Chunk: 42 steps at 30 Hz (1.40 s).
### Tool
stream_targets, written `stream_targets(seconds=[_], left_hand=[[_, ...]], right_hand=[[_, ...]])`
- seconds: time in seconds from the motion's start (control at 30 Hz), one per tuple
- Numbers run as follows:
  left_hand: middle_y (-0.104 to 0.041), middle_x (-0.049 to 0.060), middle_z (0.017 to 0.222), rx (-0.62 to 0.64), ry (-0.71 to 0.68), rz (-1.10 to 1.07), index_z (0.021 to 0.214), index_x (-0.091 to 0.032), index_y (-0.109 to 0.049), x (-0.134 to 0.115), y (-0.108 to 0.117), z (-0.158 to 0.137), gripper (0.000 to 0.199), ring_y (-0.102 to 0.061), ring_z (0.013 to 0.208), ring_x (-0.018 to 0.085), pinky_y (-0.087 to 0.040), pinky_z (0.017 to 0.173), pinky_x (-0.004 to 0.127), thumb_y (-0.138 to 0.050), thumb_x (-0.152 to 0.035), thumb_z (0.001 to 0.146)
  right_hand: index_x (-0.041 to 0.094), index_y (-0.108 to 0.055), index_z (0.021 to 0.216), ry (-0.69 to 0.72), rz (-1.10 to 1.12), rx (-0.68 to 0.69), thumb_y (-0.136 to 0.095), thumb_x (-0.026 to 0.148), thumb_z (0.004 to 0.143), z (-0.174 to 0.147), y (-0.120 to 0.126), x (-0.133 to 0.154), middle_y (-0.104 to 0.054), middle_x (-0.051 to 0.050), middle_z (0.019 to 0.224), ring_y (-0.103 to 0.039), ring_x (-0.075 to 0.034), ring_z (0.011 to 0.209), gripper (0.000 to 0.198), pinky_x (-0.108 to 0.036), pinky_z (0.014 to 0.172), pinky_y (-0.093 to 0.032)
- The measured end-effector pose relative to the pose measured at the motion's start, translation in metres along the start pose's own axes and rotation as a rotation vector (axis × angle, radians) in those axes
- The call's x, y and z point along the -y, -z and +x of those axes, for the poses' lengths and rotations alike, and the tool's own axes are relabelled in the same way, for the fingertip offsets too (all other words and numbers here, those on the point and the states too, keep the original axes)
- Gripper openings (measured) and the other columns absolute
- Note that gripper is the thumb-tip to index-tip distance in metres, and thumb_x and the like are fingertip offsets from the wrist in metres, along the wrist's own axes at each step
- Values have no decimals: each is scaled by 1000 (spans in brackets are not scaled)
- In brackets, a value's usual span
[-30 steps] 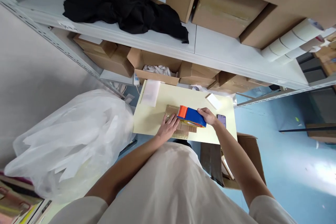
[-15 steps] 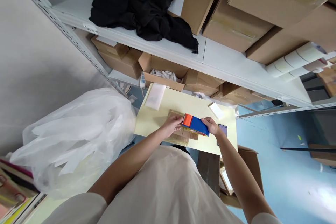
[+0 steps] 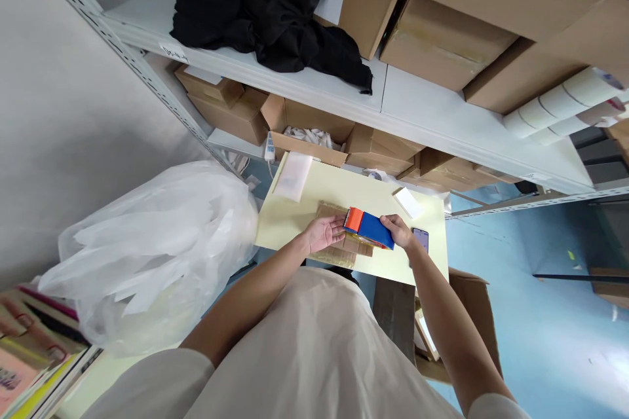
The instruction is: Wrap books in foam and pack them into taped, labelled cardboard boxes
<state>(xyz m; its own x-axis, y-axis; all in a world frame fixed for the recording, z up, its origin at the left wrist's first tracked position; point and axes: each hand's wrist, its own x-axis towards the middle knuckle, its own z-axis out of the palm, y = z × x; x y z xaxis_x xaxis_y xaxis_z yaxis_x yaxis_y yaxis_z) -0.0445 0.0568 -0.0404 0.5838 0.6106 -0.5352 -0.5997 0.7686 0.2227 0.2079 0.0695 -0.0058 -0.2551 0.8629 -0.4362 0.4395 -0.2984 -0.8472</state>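
A blue and orange tape dispenser [image 3: 374,229] with a roll of clear tape is held above the pale yellow table [image 3: 339,178]. My right hand [image 3: 397,230] grips its blue end. Palm up, with fingers stretched out, my left hand [image 3: 324,234] lies beside the orange, toothed end; whether the fingertips touch it I cannot tell. Beneath the dispenser and my left hand is a flat piece of cardboard [image 3: 339,257] with shiny tape on it, partly covered.
On the table lie a white padded envelope [image 3: 293,177], a small white box [image 3: 407,203] and a phone [image 3: 421,239]. Behind stands a shelf [image 3: 339,97] with cardboard boxes. A large translucent plastic bag [image 3: 162,249] sits to the left, an open carton [image 3: 474,314] at lower right.
My left hand's fingers have opened from a pinch at the dispenser's orange end and turned palm up. The right hand keeps its hold on the dispenser. The view has shifted slightly.
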Motion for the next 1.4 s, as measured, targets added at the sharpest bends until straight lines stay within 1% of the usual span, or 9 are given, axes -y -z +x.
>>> stream_targets(seconds=[0.13, 0.27, 0.5, 0.77, 0.9, 1.03, 1.23, 1.3, 1.4], left_hand=[[-71, 9, 84, -40, -9, 223, 86, -13, -69, -12, 1, -7, 35, -67, 79, 19, -47, 75, 32, -62, -46, 78], [-71, 5, 77, -170, -160, 495, 81, -15, -70, -13, -1, -4, 25, -67, 72, 16, -46, 77, 30, -77, -32, 65], [-67, 3, 66, -251, -205, 545, 73, -13, -68, -13, 7, -2, 24, -66, 65, 14, -52, 77, 33, -81, -28, 60], [-70, 7, 72, -369, -279, 575, 74, -12, -67, -56, 52, -19, 24, -67, 68, 15, -53, 80, 34, -81, -28, 62], [-70, 8, 72, -406, -249, 638, 72, -12, -68, -69, 75, -24, 23, -67, 67, 16, -53, 79, 34, -80, -27, 61], [-70, 7, 68, -455, -275, 682, 71, -12, -68, -58, 88, -14, 21, -67, 66, 17, -52, 76, 33, -79, -28, 63], [-69, 4, 66, -516, -409, 766, 63, -16, -66, -22, 97, 19, 12, -67, 78, 20, -50, 77, 31, -72, -26, 65], [-71, 6, 75, -510, -442, 802, 70, -15, -69, -10, 100, 30, 12, -67, 88, 22, -49, 82, 32, -70, -26, 66], [-69, 11, 104, -511, -482, 864, 98, -14, -67, -3, 106, 36, 36, -60, 110, 25, -46, 91, 34, -71, -28, 65]], right_hand=[[20, -35, 48, 21, -13, -3, -47, 74, 73, -1, -1, 1, -31, 5, 46, -28, -7, 44, 61, -24, 43, -22], [20, -36, 49, 11, -66, 5, -46, 77, 71, -2, -2, 7, -32, 4, 47, -28, -8, 45, 62, -24, 43, -23], [19, -38, 50, 78, -303, -11, -46, 73, 73, -1, -10, 29, -34, 3, 49, -30, -9, 49, 60, -24, 46, -27], [20, -36, 48, 73, -556, -89, -40, 69, 79, -11, -1, 43, -37, 2, 48, -33, -10, 48, 58, -26, 48, -28], [21, -37, 47, 56, -655, -90, -39, 67, 81, -15, 1, 44, -41, 1, 46, -36, -12, 48, 57, -27, 49, -29], [21, -40, 46, 48, -732, -95, -39, 63, 83, -12, -9, 45, -48, -2, 47, -42, -14, 49, 56, -28, 52, -30], [21, -44, 47, 49, -807, -85, -38, 61, 84, -8, -15, 44, -53, -5, 50, -46, -15, 51, 55, -28, 53, -31], [21, -45, 47, 38, -808, -81, -37, 61, 85, -7, -14, 44, -53, -4, 49, -47, -15, 50, 56, -29, 52, -31], [21, -43, 46, 22, -811, -88, -36, 62, 85, -8, -14, 41, -51, -3, 47, -47, -15, 49, 56, -29, 53, -30]])
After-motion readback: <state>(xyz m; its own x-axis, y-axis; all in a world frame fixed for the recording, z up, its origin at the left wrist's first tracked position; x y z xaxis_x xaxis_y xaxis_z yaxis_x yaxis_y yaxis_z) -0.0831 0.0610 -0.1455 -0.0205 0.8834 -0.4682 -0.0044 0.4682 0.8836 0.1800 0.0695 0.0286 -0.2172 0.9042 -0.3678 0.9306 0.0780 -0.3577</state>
